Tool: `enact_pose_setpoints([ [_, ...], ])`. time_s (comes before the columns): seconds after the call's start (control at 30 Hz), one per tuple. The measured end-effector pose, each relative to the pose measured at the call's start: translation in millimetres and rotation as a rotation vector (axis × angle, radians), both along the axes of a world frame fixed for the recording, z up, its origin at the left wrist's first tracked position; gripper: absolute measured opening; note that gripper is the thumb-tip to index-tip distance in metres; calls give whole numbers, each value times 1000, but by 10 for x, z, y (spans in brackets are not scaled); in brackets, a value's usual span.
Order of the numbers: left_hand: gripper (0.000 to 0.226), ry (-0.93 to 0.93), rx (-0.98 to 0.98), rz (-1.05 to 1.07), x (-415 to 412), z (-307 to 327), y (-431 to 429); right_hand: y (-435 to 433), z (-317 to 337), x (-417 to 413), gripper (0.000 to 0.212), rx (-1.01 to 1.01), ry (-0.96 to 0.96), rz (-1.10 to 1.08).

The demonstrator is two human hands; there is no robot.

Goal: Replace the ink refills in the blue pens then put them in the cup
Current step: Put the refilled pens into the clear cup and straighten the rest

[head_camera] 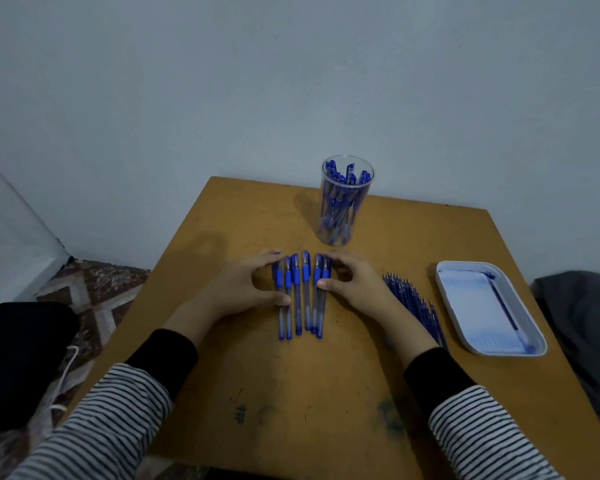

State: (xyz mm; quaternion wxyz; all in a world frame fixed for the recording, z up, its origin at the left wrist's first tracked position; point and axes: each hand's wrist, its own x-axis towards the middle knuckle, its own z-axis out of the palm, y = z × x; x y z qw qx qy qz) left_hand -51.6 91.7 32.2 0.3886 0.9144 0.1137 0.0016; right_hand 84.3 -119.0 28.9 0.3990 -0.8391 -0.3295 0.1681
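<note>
- While squaring the row mid-tabletop [291, 393], cups blue pens [303, 292] between left grip [243, 285] at nine o'clock and right grip [354, 282] at three, both curled around them.
- Keeps cup [347, 199] at twelve, refills [413, 303] at three, likely for short reaches.

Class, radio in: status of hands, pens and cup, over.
Left hand, right hand curled round row of pens, one each side. Cup upright beyond, holding pens. Nothing in the way.
</note>
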Motion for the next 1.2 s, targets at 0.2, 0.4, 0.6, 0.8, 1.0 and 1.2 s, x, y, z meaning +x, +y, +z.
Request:
enact_pose_setpoints([
  [0.2,98,-238,147,7,-86,69,-33,-100,82,-114,66,236,-22,-120],
  [0.4,86,-340,1,40,-90,167,-69,-130,275,-258,66,429,7,-122],
  [0.6,52,-484,-235,121,-95,321,-216,-165,489,-303,64,513,40,-86],
  [0.8,46,-590,-302,152,-9,677,-257,-187,776,-249,64,570,6,-103],
  [1.0,44,-697,-345,134,197,1120,-294,-164,1150,-146,49,690,-35,-112],
  [1.2,45,-836,-404,125,563,1622,-411,-134,1488,85,44,825,-80,-211],
])
